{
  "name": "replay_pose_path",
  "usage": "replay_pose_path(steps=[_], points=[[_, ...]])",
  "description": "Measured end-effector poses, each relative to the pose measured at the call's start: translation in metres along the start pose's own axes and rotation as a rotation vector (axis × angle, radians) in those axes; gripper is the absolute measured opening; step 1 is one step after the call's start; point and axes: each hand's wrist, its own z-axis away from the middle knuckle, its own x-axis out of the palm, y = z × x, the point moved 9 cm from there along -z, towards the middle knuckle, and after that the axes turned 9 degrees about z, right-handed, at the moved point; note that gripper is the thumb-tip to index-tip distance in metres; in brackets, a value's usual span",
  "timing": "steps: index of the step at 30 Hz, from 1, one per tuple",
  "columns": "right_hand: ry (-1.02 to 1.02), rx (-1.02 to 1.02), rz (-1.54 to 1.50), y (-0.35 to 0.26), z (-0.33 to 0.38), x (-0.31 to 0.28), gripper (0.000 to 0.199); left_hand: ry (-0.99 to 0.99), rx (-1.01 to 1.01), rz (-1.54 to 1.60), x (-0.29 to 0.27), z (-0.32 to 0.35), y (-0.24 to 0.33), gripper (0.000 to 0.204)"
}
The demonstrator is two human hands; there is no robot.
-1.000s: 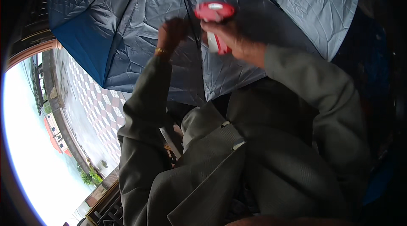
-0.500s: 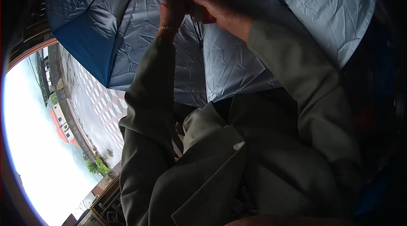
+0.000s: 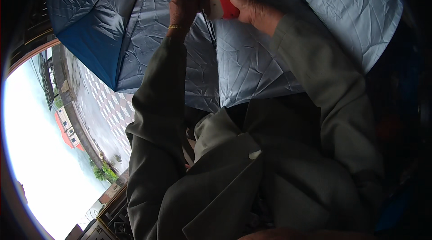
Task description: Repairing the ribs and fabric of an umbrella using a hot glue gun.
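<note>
An opened umbrella, silver inside with a blue panel at the left, spreads in front of me. My right hand grips a red and white hand-held device, whose rounded red top shows above my thumb; its exact kind I cannot make out. Close beside it, my left hand has its fingers closed at a dark umbrella rib. What those fingers pinch is hidden. Both hands are near the top of the view, almost touching each other.
Beyond the umbrella's left edge lies patterned paving, with a low wall along it. Dark metalwork stands at the lower left. My jacket fills the lower middle, below the umbrella's edge.
My right hand and the red and white device have shifted slightly to the right, showing more of the device's white part. Its red top has tilted and risen a little. My left hand stays nearly in place.
</note>
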Motion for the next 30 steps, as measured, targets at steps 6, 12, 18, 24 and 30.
replay_pose_path(steps=[6,12,18,24,30], points=[[-0.092,0.203,-0.16,0.013,-0.019,0.001,0.025,-0.023,-0.206,0.233,0.007,-0.001,-0.007,0.023],[-0.255,0.17,-0.209,0.01,-0.028,0.01,0.026,0.0,-0.33,0.297,0.007,0.001,-0.004,0.027],[0.013,0.039,0.012,0.003,-0.027,-0.003,0.024,-0.005,-0.067,-0.018,0.005,-0.003,0.004,0.018],[-0.103,0.094,-0.01,0.001,-0.003,-0.008,0.03,0.163,-0.306,0.015,-0.003,0.013,-0.015,0.031],[-0.158,0.456,0.129,0.056,0.097,-0.024,0.036,0.337,-0.231,-0.263,-0.046,0.056,-0.047,0.024]])
